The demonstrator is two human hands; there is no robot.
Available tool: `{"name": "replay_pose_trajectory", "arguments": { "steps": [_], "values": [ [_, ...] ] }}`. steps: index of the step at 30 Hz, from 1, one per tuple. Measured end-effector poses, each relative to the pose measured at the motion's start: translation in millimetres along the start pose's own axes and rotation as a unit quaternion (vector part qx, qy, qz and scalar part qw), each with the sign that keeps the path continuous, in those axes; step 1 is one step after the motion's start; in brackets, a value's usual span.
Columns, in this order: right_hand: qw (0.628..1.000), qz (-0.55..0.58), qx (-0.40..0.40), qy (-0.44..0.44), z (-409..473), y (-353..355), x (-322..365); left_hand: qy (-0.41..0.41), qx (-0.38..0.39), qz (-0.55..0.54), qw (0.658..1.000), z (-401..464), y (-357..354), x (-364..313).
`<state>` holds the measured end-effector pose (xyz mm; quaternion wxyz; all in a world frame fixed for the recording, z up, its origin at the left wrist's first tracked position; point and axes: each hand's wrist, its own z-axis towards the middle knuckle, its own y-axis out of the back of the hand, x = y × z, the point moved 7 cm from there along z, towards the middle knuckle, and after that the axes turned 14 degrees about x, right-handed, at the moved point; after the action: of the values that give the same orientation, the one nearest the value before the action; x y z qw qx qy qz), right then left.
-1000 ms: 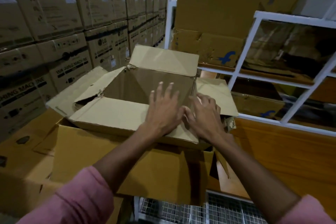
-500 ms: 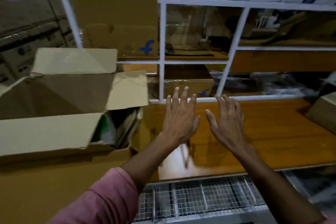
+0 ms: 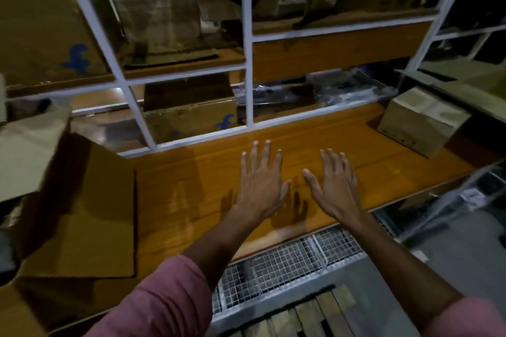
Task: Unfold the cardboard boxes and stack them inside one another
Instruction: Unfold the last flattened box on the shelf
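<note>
both hands free, between boxes, over the orange wooden tabletop

the left hand and right hand hover side by side with fingers released and spread, grasping nothing. the unfolded brown cardboard box, flaps up, sits at the left edge of the tabletop, well apart from both hands. this looks like the step between boxes: the next move probably calls for reaching to another one, perhaps the small taped brown cardboard box at the far right by the white metal shelf frame. compared with half a second ago, the view has swung right and the open box has slid further left; the hands remain empty.
</note>
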<state>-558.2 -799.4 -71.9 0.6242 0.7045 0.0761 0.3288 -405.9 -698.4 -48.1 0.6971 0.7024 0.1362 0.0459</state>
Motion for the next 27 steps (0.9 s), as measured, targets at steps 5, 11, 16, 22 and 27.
{"name": "replay_pose_trajectory", "arguments": {
  "steps": [5,11,16,22,27],
  "values": [
    [0.999,0.024,0.003,-0.029,23.9,-6.4,-38.7,-0.02,0.027,0.011,0.999,42.7,-22.1,-9.9],
    [0.997,0.045,-0.019,-0.051,55.4,3.8,-86.5,-0.048,0.041,0.02,0.998,97.6,-32.9,-28.8],
    [0.995,0.06,-0.028,-0.076,80.7,22.3,-137.5,-0.07,0.067,0.03,0.995,148.7,-47.7,-65.0],
    [0.993,0.064,-0.02,-0.101,133.1,44.1,-232.0,-0.099,0.096,0.052,0.989,225.5,-67.3,-135.4],
    [0.991,0.077,-0.015,-0.108,191.2,63.5,-322.5,-0.109,0.117,0.057,0.986,295.7,-78.2,-196.1]
  ]
}}
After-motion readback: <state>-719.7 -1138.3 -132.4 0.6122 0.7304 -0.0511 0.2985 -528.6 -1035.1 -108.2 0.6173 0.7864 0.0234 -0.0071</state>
